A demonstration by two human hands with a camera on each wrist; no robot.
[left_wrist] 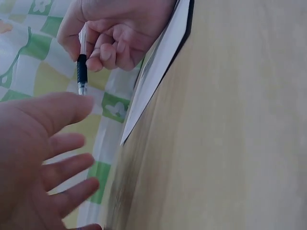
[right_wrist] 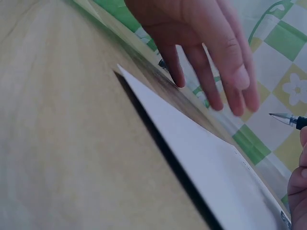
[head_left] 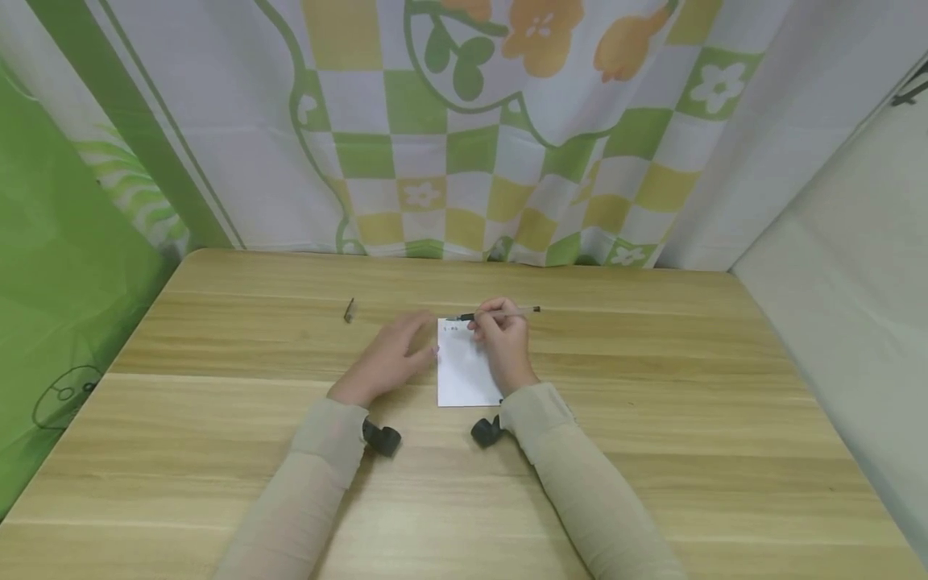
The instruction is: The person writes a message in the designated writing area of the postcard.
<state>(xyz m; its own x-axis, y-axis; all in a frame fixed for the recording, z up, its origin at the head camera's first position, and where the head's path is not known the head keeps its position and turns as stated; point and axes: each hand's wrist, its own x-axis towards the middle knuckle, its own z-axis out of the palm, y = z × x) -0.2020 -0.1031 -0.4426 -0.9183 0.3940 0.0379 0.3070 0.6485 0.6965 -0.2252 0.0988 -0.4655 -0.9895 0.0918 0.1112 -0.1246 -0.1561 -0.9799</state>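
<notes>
A white notepad lies on the table, with a short line of dark handwriting near its upper left corner. My right hand pinches a clear gel pen with a black grip, held over the pad's top part. In the right wrist view the pen's bare tip points toward the left hand and stands clear of the paper. My left hand is just left of the pad, its fingers spread and relaxed, as the left wrist view shows; nothing is in it.
A pen cap lies on the wooden table to the left of the pad, beyond the left hand. Behind the table's far edge hangs a checked green, yellow and white curtain. Dark wrist cameras sit at both cuffs.
</notes>
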